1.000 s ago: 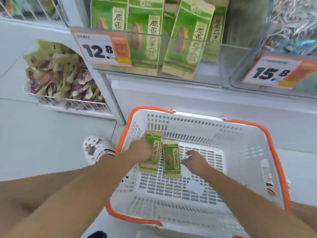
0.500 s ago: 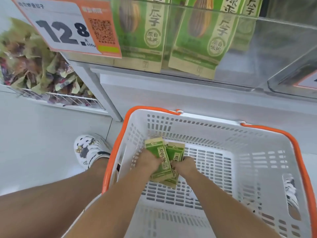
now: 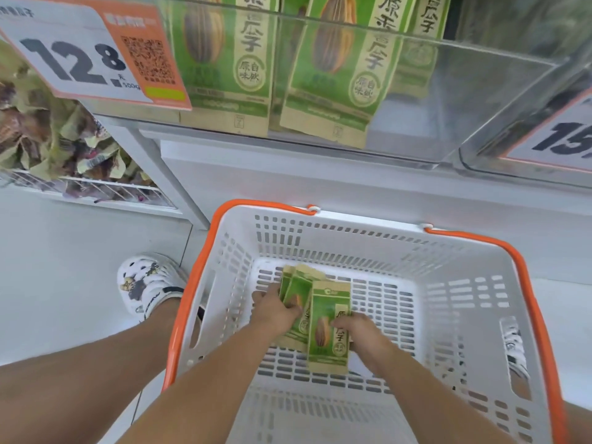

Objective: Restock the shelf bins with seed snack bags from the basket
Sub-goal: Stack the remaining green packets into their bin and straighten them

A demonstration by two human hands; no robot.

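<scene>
- Down on the slatted bottom of the white basket (image 3: 461,277), which is trimmed with an orange rim, the last green seed snack bags are being gathered by both hands.
- Two or three overlapping bags (image 3: 296,291) are being gripped by the left hand (image 3: 275,310), whose fingers are curled over their faces; the exact count cannot be told.
- One more bag (image 3: 326,328), with its sunflower-seed print facing up, is being held along its right edge by the right hand (image 3: 360,333), the thumb lying on its face; the other fingers are hidden under it.
- No other bags are being shown in the basket, so the pick-up step is judged to be the one in hand, and probably the final one.
- Above the basket, a clear shelf bin (image 3: 480,100) is being kept partly filled with matching green bags (image 3: 333,65), standing upright at its left and middle, while its right part is showing bare.
- A price tag (image 3: 80,56) reading 12.8 is being displayed on the front of that bin.
- Next, the held bags are expected to be lifted clear of the basket wall, raised over the bin's front lip and set upright beside the stock.
- Care is being called for so that the loosely stacked bags are not let slip from the left hand on the way up.
</scene>
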